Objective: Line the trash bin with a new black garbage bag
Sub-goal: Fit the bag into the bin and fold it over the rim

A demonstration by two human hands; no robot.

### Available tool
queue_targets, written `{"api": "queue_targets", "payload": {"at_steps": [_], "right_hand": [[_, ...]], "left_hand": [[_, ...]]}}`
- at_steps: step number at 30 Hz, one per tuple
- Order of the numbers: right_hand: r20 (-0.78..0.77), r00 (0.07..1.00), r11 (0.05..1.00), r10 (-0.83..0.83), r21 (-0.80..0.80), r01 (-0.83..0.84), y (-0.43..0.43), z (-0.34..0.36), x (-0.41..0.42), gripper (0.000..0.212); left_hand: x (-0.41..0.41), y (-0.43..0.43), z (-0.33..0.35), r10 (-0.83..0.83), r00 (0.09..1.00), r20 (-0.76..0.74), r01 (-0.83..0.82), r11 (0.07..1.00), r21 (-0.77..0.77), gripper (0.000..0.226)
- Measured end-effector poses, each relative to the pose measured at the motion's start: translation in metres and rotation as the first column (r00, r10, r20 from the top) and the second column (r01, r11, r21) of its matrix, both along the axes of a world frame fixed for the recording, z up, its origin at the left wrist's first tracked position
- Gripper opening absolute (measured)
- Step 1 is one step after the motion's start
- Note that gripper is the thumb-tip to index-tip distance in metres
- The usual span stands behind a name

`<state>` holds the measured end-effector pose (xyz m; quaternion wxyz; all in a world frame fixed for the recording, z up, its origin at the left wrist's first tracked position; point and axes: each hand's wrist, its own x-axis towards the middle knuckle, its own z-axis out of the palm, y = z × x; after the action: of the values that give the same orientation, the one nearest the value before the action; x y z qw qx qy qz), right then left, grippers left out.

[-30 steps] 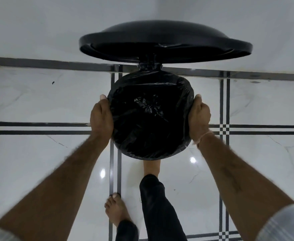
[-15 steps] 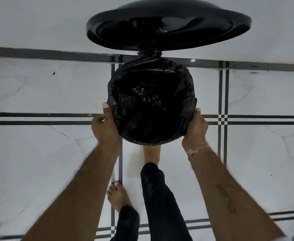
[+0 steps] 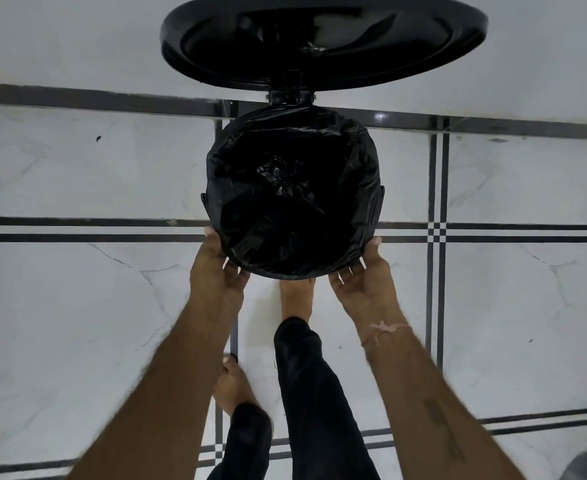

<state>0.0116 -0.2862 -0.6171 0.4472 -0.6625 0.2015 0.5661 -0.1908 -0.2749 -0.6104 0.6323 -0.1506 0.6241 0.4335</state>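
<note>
White marble floor (image 3: 77, 306) with dark inlay lines is seen underfoot. Nearest, the left hand (image 3: 216, 268) and right hand (image 3: 365, 275) are cupped, fingers spread, under the near rim of the trash bin (image 3: 378, 202), touching the black garbage bag (image 3: 292, 195) lining it. Beyond, the lid (image 3: 323, 39) is raised.

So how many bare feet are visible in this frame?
2. One foot is flat on the floor tile at lower centre; the other foot is just below the bin's near edge, toes hidden under it.

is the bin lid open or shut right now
Open. The lid stands raised behind the bin on its hinge, underside facing the camera, and the garbage bag lining the bin's mouth is fully exposed.
</note>
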Motion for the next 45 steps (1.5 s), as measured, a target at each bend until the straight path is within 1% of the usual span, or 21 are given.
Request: {"api": "queue_targets", "payload": {"at_steps": [4, 7, 10, 12, 14, 17, 21, 23, 25, 27, 30, 33, 34, 35, 36, 37, 38, 39, 40, 42, 45], "right_hand": [[0.005, 0.984, 0.983, -0.176, 0.048, 0.175, 0.005, 0.0, -0.011, 0.034], [-0.053, 0.964, 0.965, -0.262, -0.018, 0.261, -0.002, 0.006, -0.024, 0.037], [-0.146, 0.948, 0.959, -0.284, -0.067, 0.277, -0.015, 0.013, -0.044, 0.038], [-0.172, 0.941, 0.956, -0.293, -0.05, 0.289, -0.02, 0.013, -0.056, 0.042], [-0.174, 0.931, 0.947, -0.321, -0.025, 0.322, -0.019, 0.011, -0.064, 0.043], [-0.188, 0.903, 0.921, -0.387, -0.025, 0.389, -0.014, 0.007, -0.07, 0.046], [-0.226, 0.874, 0.902, -0.43, -0.061, 0.428, -0.009, 0.01, -0.063, 0.043], [-0.219, 0.868, 0.893, -0.446, -0.047, 0.448, -0.006, 0.017, -0.053, 0.035], [-0.217, 0.882, 0.906, -0.418, -0.024, 0.423, -0.002, 0.024, -0.041, 0.041], [-0.217, 0.892, 0.916, -0.396, -0.02, 0.402, 0.002, 0.025, -0.034, 0.051], [-0.129, 0.937, 0.946, -0.325, -0.046, 0.322, 0.001, 0.017, -0.03, 0.035], [-0.044, 0.98, 0.981, -0.195, -0.018, 0.194, 0.001, 0.011, -0.022, 0.026], [0.046, 0.993, 0.994, -0.108, -0.004, 0.108, 0.001, 0.011, -0.019, 0.024], [0.227, 0.974, 1.0, 0.014, -0.002, -0.013, 0.001, 0.011, -0.016, 0.02], [0.496, 0.851, 0.984, 0.172, -0.041, -0.175, 0.001, 0.011, -0.013, 0.017], [0.756, 0.58, 0.93, 0.304, -0.104, -0.353, 0.002, 0.012, -0.012, 0.017], [0.898, 0.276, 0.822, 0.343, -0.145, -0.551, 0.006, 0.014, -0.013, 0.019], [0.933, 0.101, 0.668, 0.346, -0.17, -0.724, 0.009, 0.014, -0.019, 0.022], [0.913, 0.049, 0.496, 0.404, -0.175, -0.85, 0.017, 0.015, -0.028, 0.029], [0.752, -0.052, 0.16, 0.657, -0.207, -0.965, 0.035, 0.008, -0.051, 0.046], [0.477, -0.258, -0.187, 0.84, -0.19, -0.964, 0.056, -0.004, -0.091, 0.054]], "left_hand": [[0.008, 0.001, -0.006, 0.118, 0.991, 0.056, -0.12, 0.992, 0.027, 0.037], [0.014, -0.014, -0.007, 0.108, 0.992, 0.067, -0.108, 0.994, -0.009, 0.042], [0.029, -0.03, -0.002, 0.107, 0.977, 0.184, -0.093, 0.992, -0.085, 0.056], [0.041, -0.035, 0.003, 0.187, 0.955, 0.23, -0.163, 0.979, -0.121, 0.049], [0.049, -0.033, 0.003, 0.278, 0.935, 0.219, -0.256, 0.958, -0.127, 0.044], [0.052, -0.025, -0.005, 0.399, 0.889, 0.224, -0.38, 0.916, -0.126, 0.058], [0.049, -0.025, -0.01, 0.383, 0.894, 0.231, -0.361, 0.923, -0.132, 0.038], [0.042, -0.027, -0.013, 0.37, 0.906, 0.206, -0.352, 0.928, -0.121, 0.041], [0.03, -0.025, -0.015, 0.357, 0.915, 0.188, -0.353, 0.934, -0.055, 0.054], [0.02, -0.018, -0.013, 0.271, 0.948, 0.168, -0.276, 0.961, 0.009, 0.046], [0.01, -0.011, -0.017, 0.189, 0.972, 0.139, -0.191, 0.981, 0.005, 0.033], [0.008, -0.009, -0.02, 0.181, 0.97, 0.162, -0.183, 0.983, 0.001, 0.034], [0.008, -0.009, -0.02, 0.171, 0.971, 0.167, -0.174, 0.985, 0.003, 0.036], [0.008, -0.009, -0.02, 0.158, 0.973, 0.168, -0.162, 0.987, 0.009, 0.037], [0.008, -0.01, -0.02, 0.152, 0.974, 0.165, -0.157, 0.987, 0.015, 0.038], [0.008, -0.011, -0.021, 0.154, 0.975, 0.162, -0.16, 0.987, 0.021, 0.039], [0.009, -0.01, -0.021, 0.16, 0.974, 0.16, -0.167, 0.986, 0.027, 0.04], [0.01, -0.011, -0.021, 0.163, 0.974, 0.157, -0.17, 0.985, 0.035, 0.04], [0.011, -0.01, -0.022, 0.168, 0.973, 0.156, -0.176, 0.984, 0.039, 0.04], [0.012, -0.01, -0.023, 0.187, 0.97, 0.157, -0.196, 0.98, 0.041, 0.041], [0.013, -0.01, -0.026, 0.169, 0.972, 0.161, -0.179, 0.982, 0.052, 0.045]]}}
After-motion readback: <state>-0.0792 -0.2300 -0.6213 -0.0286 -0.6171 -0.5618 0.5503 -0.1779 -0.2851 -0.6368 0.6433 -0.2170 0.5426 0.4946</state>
